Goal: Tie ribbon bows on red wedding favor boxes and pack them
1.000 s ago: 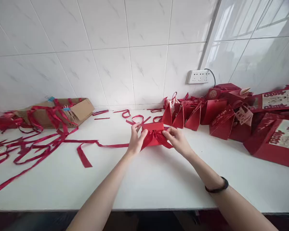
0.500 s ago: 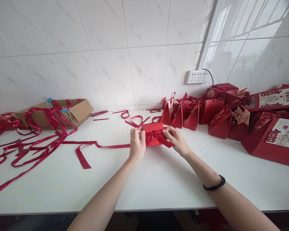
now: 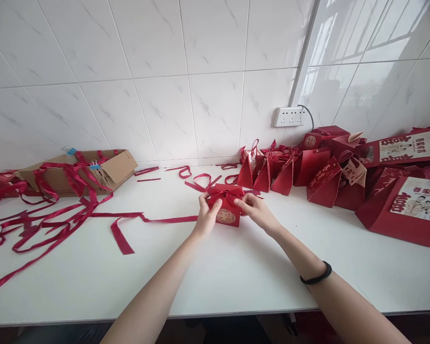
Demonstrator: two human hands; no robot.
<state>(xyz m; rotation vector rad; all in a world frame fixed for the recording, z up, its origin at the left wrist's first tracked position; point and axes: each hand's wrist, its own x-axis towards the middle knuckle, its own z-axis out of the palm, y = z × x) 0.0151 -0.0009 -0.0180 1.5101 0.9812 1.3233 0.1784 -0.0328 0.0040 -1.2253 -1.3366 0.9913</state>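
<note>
Between my hands is a small red gift box (image 3: pixel 232 219), its face with a round gold emblem turned toward me. A red satin ribbon bow (image 3: pixel 229 195) lies across its top. My left hand (image 3: pixel 208 214) grips the left side, thumb on the front face near the bow. On the right, my right hand (image 3: pixel 257 209) is closed at the upper right corner, thumb by the bow's end; its fingertips are partly hidden. From behind my left hand a long red ribbon (image 3: pixel 168 220) runs left over the table.
A cardboard box (image 3: pixel 120 167) with ribbons and blue binder clips stands at the left, tangled ribbons (image 3: pixel 53 229) before it. Ribbon scraps (image 3: pixel 202 179) lie near the wall. Several finished red gift boxes (image 3: pixel 283 174) and larger printed ones (image 3: pixel 397 224) crowd the right. A power strip (image 3: pixel 289 117) is on the wall.
The gift box has been tipped, so its gold emblem face now shows below the bow. Both hands have shifted their grip around it. The view has moved slightly.
</note>
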